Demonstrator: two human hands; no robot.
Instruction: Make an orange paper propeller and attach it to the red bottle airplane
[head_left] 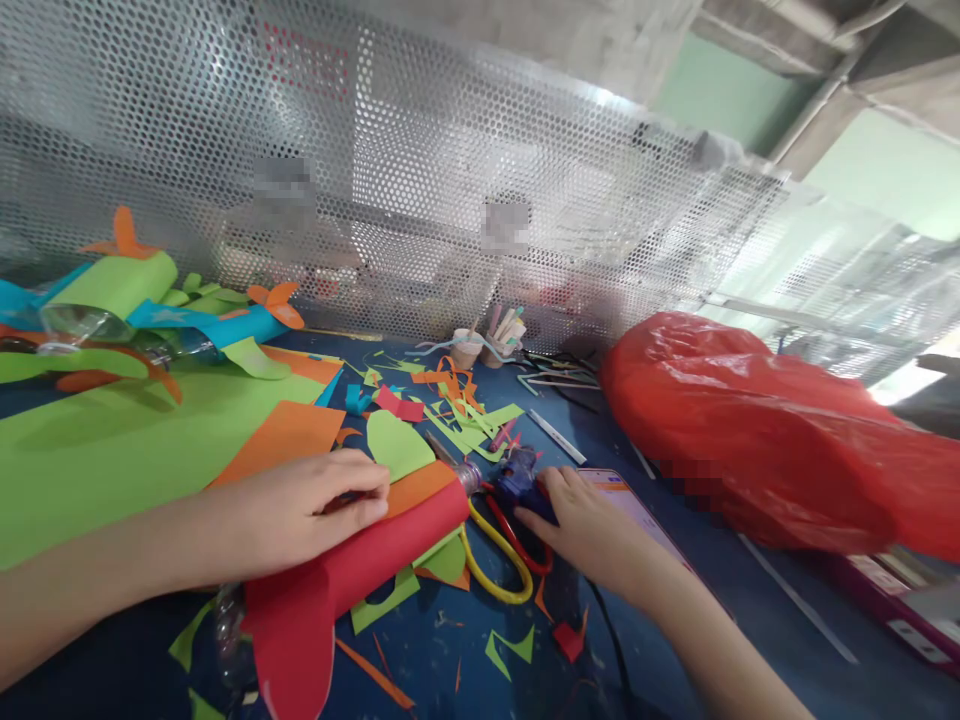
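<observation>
A plastic bottle wrapped in red paper (397,535) lies tilted in front of me, its neck (469,477) pointing right. My left hand (330,500) is at its upper side, thumb and fingers closed around the edge of an orange paper piece (416,488) along the wrap; the exact grip is partly hidden. A red paper fin (294,640) hangs from the near end. My right hand (577,515) is closed on a dark blue glue gun (521,480), whose black cord (611,640) runs toward me. Scissors with yellow and red handles (499,590) lie between both hands, partly under the bottle.
Green paper sheets (112,450) and paper-covered bottle models (127,285) are at left. Paper scraps (469,425) litter the blue table. Cups of pens (504,345) stand by the perforated metal screen (450,180). A phone (622,500) and a red plastic bag (750,430) lie right.
</observation>
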